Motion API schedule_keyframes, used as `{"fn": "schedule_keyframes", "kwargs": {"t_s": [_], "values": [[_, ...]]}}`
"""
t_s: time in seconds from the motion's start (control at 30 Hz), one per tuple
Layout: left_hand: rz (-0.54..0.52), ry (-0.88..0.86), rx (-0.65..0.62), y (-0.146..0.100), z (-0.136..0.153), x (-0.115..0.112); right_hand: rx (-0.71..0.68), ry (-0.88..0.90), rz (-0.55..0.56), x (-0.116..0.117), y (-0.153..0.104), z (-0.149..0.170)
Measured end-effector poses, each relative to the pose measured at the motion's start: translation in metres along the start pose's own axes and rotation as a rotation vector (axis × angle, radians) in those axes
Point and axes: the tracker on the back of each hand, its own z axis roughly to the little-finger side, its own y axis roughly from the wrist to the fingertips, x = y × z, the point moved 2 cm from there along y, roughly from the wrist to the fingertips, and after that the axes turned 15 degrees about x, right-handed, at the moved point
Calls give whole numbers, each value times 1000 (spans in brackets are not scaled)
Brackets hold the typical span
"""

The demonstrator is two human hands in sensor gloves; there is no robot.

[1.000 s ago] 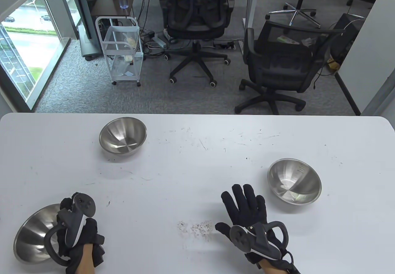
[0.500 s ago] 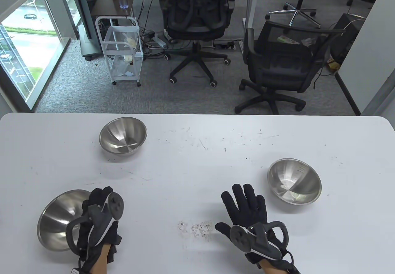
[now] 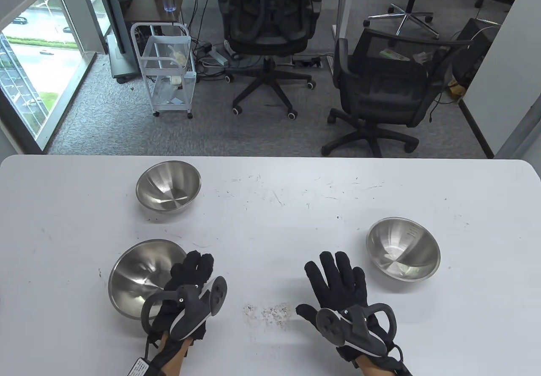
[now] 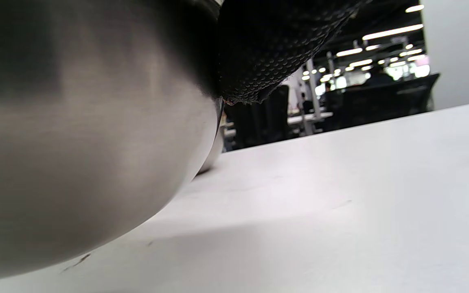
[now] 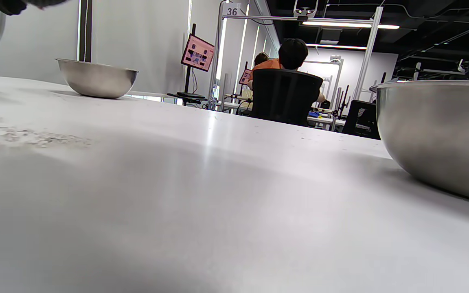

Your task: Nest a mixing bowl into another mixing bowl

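Three steel mixing bowls are on the white table. My left hand (image 3: 192,272) grips the right rim of the large bowl (image 3: 137,276) at the front left. In the left wrist view the large bowl's outer wall (image 4: 75,134) fills the left side, with my gloved fingers (image 4: 267,49) over its rim. A small bowl (image 3: 168,185) sits at the back left and also shows in the right wrist view (image 5: 96,78). A medium bowl (image 3: 403,249) sits at the right and also shows in the right wrist view (image 5: 438,130). My right hand (image 3: 338,278) rests flat and empty on the table, left of the medium bowl.
A patch of scuffed marks (image 3: 268,311) lies on the table (image 3: 274,232) between my hands. Office chairs (image 3: 380,88) and a white cart (image 3: 169,71) stand on the floor beyond the table's far edge.
My left hand has carried the large bowl to the right and away from the table's front left corner. My right hand has stayed in place.
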Motion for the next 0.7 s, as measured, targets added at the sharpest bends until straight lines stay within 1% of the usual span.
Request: {"fn": "schedule_keyframes", "kwargs": {"t_s": [0.2, 0.3, 0.37, 0.5, 0.7], "values": [[-77, -24, -142, -12, -35, 6, 12, 5, 4, -1, 1, 3], [-131, -24, -279, -24, -54, 9, 22, 8, 1, -1, 2, 6], [-143, -28, -341, -31, -63, 9, 29, 11, 0, -1, 3, 8], [-171, -89, -455, -40, -71, 14, 43, 20, -1, -1, 5, 13], [-177, -142, -618, -52, -82, 11, 51, 22, -4, -1, 6, 15]]}}
